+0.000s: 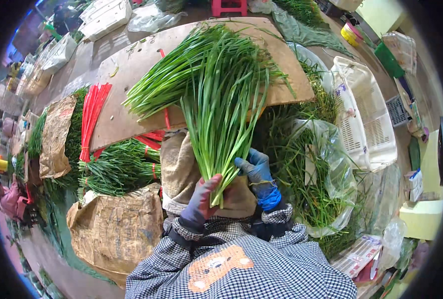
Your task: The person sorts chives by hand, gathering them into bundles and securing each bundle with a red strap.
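A bunch of garlic chives [220, 119] stands up from my left hand [201, 197], which is closed around the pale stem ends in a grey and dark red glove. Its green leaves fan out away from me over the board. My right hand [259, 174], in a blue glove, is at the right side of the stems with its fingers curled and the tips against the bunch. What those fingertips pinch, if anything, is hidden. Behind the held bunch, a loose pile of garlic chives [169, 82] lies on the brown board [124, 107].
Red ties [93, 117] lie at the board's left edge. Tied bundles of chives [117, 169] rest at left above brown sacking [117, 229]. At right, loose greens [301, 184] sit by clear plastic [341, 184] and a white crate [368, 119]. A person [13, 199] is far left.
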`<act>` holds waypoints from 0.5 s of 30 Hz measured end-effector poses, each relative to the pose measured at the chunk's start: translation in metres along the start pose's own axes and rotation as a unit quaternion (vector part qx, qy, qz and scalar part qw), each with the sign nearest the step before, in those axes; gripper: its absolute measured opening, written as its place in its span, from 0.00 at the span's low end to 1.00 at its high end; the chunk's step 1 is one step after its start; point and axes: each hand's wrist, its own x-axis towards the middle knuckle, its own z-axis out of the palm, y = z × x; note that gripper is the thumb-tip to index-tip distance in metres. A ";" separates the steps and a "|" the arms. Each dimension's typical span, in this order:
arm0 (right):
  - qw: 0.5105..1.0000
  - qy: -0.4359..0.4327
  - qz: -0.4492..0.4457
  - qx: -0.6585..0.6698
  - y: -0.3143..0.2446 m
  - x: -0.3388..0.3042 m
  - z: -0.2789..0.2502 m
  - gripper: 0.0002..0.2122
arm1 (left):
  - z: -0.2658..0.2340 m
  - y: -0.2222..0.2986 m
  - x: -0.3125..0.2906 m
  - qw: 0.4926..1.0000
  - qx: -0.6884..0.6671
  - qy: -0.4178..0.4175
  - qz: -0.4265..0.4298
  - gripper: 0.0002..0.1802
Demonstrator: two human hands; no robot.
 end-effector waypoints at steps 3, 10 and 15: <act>0.999 0.016 0.011 0.050 0.001 -0.008 0.002 0.10 | 0.011 0.006 -0.007 0.994 -0.096 -0.042 -0.039 0.18; 0.998 0.025 -0.011 0.050 0.006 -0.007 0.001 0.11 | -0.004 0.011 -0.013 0.988 -0.099 -0.047 -0.108 0.18; 0.998 0.024 0.028 0.059 0.001 -0.024 -0.013 0.12 | 0.019 0.045 -0.025 0.986 0.151 0.040 0.052 0.15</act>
